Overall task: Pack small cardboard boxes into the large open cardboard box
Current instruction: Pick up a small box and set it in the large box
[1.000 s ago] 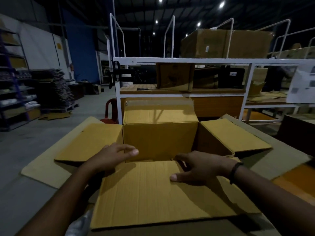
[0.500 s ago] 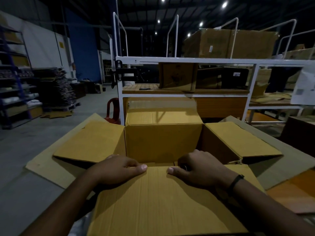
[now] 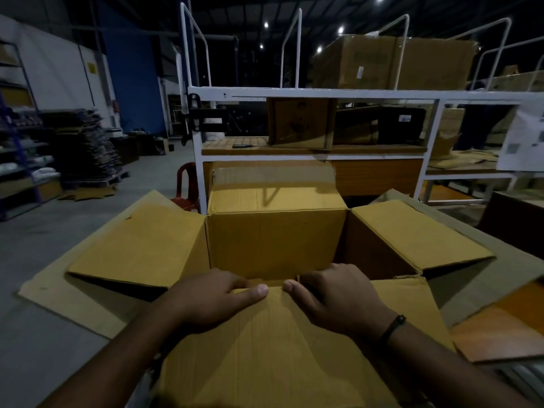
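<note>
The large open cardboard box [image 3: 276, 242] stands right in front of me with its flaps spread to the left, right, far side and near side. My left hand [image 3: 215, 298] and my right hand [image 3: 338, 295] both grip the top edge of the near flap [image 3: 273, 348], thumbs on its outer face, fingers curled over the edge into the box. The two thumbs almost meet at the middle. The near flap is raised and hides the inside of the box. No small box shows inside it.
A white metal rack [image 3: 309, 92] stands behind the box, with a cardboard box [image 3: 301, 123] on its wooden shelf and a bigger carton [image 3: 391, 61] on top. A red plastic chair [image 3: 187, 187] sits at its left foot. Stacked flat cardboard [image 3: 85, 148] stands far left.
Both hands slid up to the near flap's edge and closed round it, coming together at the middle. The flap has risen toward me and the box looms closer.
</note>
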### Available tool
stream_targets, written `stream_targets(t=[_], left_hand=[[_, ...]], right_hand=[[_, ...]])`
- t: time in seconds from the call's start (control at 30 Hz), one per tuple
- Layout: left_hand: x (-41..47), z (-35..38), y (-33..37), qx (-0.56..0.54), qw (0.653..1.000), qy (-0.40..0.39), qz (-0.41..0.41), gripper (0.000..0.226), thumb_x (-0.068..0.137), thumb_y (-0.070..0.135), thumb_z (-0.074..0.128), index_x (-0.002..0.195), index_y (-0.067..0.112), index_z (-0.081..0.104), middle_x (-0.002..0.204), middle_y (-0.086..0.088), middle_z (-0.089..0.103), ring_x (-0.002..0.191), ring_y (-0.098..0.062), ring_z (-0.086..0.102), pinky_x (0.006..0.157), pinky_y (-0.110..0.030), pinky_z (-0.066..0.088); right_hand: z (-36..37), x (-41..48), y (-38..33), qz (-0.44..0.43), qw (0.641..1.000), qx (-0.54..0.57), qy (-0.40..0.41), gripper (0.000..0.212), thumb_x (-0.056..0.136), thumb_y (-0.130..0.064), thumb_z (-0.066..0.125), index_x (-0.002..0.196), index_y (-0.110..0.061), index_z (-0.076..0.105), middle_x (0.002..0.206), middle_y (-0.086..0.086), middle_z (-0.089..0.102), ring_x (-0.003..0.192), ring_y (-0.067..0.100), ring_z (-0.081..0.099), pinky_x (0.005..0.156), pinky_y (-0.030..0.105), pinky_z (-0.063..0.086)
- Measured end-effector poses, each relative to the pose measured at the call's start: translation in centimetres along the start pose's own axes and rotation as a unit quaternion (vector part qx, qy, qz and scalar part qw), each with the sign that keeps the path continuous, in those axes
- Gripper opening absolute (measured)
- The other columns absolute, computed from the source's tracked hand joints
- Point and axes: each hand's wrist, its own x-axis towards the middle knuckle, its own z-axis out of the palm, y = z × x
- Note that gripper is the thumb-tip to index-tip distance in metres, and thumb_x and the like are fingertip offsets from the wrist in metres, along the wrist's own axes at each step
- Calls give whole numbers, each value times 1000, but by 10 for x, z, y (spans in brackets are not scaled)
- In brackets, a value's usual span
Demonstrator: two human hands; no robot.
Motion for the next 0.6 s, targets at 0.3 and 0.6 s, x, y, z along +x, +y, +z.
stream_targets(t=[0.3,0.6], left_hand=[[35,12,43,26,996,-6,86,78,82,94,27,144,49,45,133,13,64,110,-1,61,92,-33,54],[91,22,168,15,976,110,188,67,92,77,38,148,40,45,122,12,65,104,2,61,84,-26,56]], right_hand=[[-12,-4,12,-9,1000,15,20,46,106,-55,35,77,-29,58,57,-10,47,46,15,45,42,27,41],[-78,-64,137,86,993,28,78,33,101,-53,44,87,-31,63,69,-14,54,60,4,53,53,21,48]])
